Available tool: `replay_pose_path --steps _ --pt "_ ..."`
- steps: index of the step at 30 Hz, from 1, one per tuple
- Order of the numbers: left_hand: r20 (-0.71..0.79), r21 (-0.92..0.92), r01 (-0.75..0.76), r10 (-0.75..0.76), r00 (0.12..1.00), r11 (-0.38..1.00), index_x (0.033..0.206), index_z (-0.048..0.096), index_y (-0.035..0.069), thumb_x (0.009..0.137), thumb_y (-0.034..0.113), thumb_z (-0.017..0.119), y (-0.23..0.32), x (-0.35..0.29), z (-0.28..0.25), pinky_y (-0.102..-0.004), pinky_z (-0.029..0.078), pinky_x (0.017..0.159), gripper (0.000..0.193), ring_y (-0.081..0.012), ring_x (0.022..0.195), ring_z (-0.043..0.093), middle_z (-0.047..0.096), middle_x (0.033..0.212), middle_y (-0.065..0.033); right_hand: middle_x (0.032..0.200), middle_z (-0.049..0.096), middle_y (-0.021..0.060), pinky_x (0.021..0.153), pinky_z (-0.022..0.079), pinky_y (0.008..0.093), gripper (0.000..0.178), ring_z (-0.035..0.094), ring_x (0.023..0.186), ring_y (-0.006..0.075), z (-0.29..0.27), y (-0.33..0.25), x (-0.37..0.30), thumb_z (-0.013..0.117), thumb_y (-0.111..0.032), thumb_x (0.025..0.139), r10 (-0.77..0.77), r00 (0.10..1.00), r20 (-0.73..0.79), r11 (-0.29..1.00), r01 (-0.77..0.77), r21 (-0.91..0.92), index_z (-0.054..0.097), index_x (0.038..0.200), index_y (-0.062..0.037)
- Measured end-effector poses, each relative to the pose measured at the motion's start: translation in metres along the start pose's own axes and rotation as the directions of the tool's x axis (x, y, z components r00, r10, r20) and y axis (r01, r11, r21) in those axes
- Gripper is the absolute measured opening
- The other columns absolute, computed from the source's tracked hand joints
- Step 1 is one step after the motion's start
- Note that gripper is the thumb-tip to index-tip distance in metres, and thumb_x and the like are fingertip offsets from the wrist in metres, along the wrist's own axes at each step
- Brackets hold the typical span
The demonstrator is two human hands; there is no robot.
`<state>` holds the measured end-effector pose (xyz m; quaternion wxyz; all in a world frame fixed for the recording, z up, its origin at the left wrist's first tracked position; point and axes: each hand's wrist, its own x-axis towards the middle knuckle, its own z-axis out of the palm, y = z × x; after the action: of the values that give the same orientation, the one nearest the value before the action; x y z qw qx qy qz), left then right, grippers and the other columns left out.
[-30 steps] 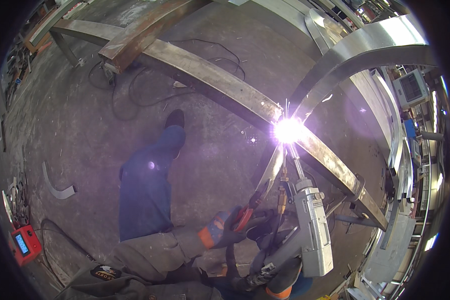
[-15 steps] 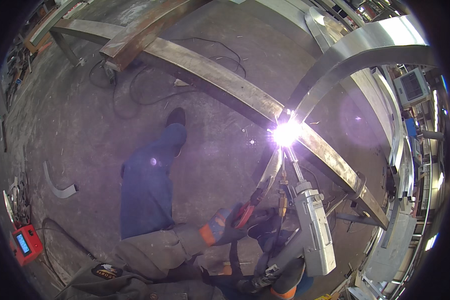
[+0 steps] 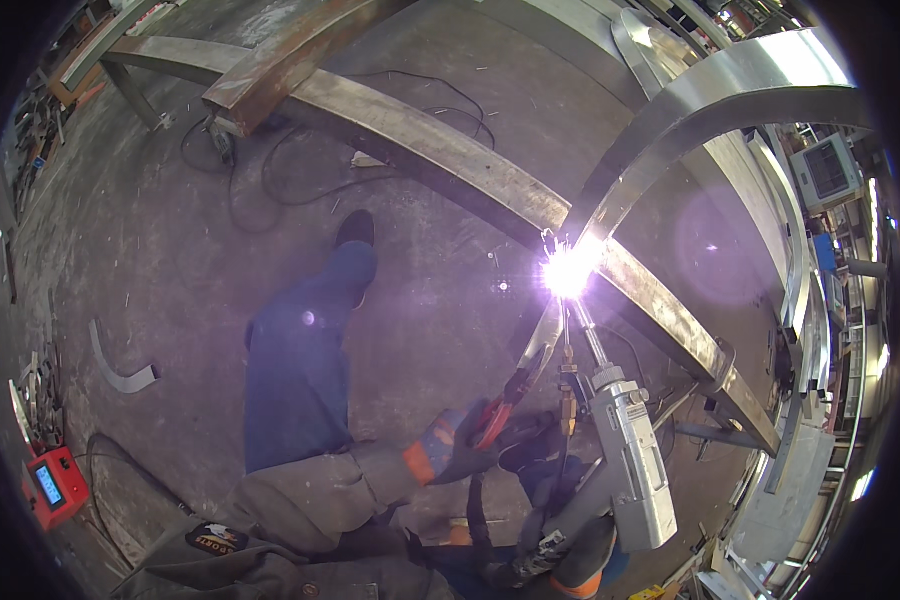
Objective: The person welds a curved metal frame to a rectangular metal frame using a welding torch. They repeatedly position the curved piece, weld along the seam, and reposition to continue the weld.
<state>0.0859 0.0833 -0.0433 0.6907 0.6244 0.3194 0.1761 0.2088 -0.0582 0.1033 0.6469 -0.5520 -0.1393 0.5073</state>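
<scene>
My left hand (image 3: 448,450), in a grey and blue glove with an orange cuff, is closed around red-handled pliers (image 3: 494,420). The pliers' long jaws reach up toward a bright weld spot, whose glare hides their tips. My right hand (image 3: 587,556), also gloved and partly hidden, grips a silver welding gun (image 3: 635,465) from below. The gun's thin nozzle and a wire guide with brass fittings (image 3: 568,395) point into the glare. That spot lies where a curved shiny metal tube (image 3: 660,150) meets a straight steel beam (image 3: 450,155); the joint itself is washed out.
A rusty steel bar (image 3: 280,75) lies across the beam at upper left. Black cables (image 3: 270,185) coil on the floor. My blue-trousered leg (image 3: 300,370) extends forward. At left are a curved metal offcut (image 3: 120,375) and a red box with a display (image 3: 55,487). Metal profiles stand along the right.
The glare and the gun's nozzle have shifted very slightly left along the joint. Both hands keep their grips.
</scene>
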Motion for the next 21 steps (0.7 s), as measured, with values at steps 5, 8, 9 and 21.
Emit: replay_pose_path --steps 5,8,9,21 --pt "0.013 -0.010 0.070 -0.070 0.997 0.997 0.119 0.051 -0.002 0.075 0.021 0.074 0.004 0.000 -0.001 -0.0378 0.051 0.066 0.054 -0.0218 0.076 0.064 0.064 0.085 -0.0171 0.102 0.059 0.0277 0.055 0.053 0.0354 0.079 0.063 0.069 0.0285 -0.003 0.001 -0.004 0.062 -0.054 0.087 0.009 1.000 -0.008 1.000 -0.009 0.008 0.041 0.133 0.0059" --pt "-0.027 -0.011 0.011 -0.011 1.000 1.000 0.114 0.051 -0.002 0.075 0.020 0.073 0.006 0.000 -0.001 -0.0381 0.051 0.064 0.050 -0.0211 0.072 0.063 0.061 0.079 -0.0160 0.101 0.059 0.0277 0.054 0.053 0.0353 0.079 0.063 0.068 0.0284 -0.005 0.001 -0.005 0.063 -0.054 0.087 0.013 1.000 -0.011 1.000 -0.013 0.012 0.041 0.133 0.0059" --pt "-0.023 -0.041 0.036 -0.037 0.999 0.999 0.112 0.051 -0.002 0.074 0.020 0.073 0.006 0.000 -0.001 -0.0381 0.051 0.063 0.049 -0.0210 0.071 0.062 0.060 0.078 -0.0158 0.101 0.059 0.0278 0.054 0.053 0.0352 0.079 0.063 0.068 0.0283 -0.005 0.001 -0.006 0.063 -0.054 0.087 0.010 1.000 -0.013 1.000 -0.010 0.013 0.041 0.133 0.0058" --pt "0.047 -0.180 0.129 -0.122 0.991 0.975 0.108 0.051 -0.002 0.074 0.017 0.074 0.019 -0.001 -0.005 -0.0377 0.052 0.065 0.045 -0.0195 0.071 0.063 0.062 0.079 -0.0153 0.100 0.059 0.0278 0.051 0.053 0.0346 0.079 0.063 0.064 0.0278 -0.011 0.000 -0.014 0.064 -0.054 0.086 0.037 0.999 -0.015 0.999 -0.037 0.021 0.041 0.133 0.0056"
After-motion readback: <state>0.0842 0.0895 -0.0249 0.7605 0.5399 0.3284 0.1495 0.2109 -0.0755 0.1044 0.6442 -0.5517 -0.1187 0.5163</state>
